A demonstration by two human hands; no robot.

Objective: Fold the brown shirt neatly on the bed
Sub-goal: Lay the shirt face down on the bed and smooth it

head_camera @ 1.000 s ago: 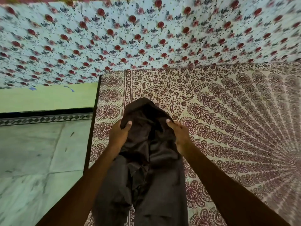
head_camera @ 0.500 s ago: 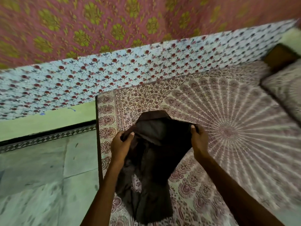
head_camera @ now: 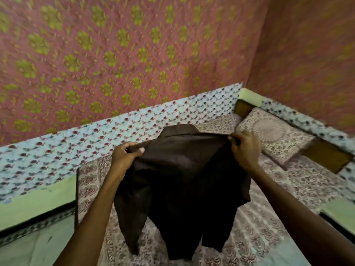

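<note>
The brown shirt (head_camera: 182,185) hangs in the air above the bed (head_camera: 299,181), spread wide with its collar at the top and its body and sleeves dangling down. My left hand (head_camera: 124,158) pinches the shirt's left shoulder. My right hand (head_camera: 245,150) grips the right shoulder at about the same height. The lower hem hangs loose over the patterned bedsheet, and whether it touches the sheet is unclear.
A pillow (head_camera: 272,135) in matching print lies at the bed's far right end. The floral wall strip (head_camera: 57,154) and pink-and-green wall run behind the bed. A marble floor (head_camera: 34,246) lies to the left of the bed's edge.
Both hands have lifted the shirt off the bed and moved apart, spreading it out by the shoulders. My view has tilted up toward the wall.
</note>
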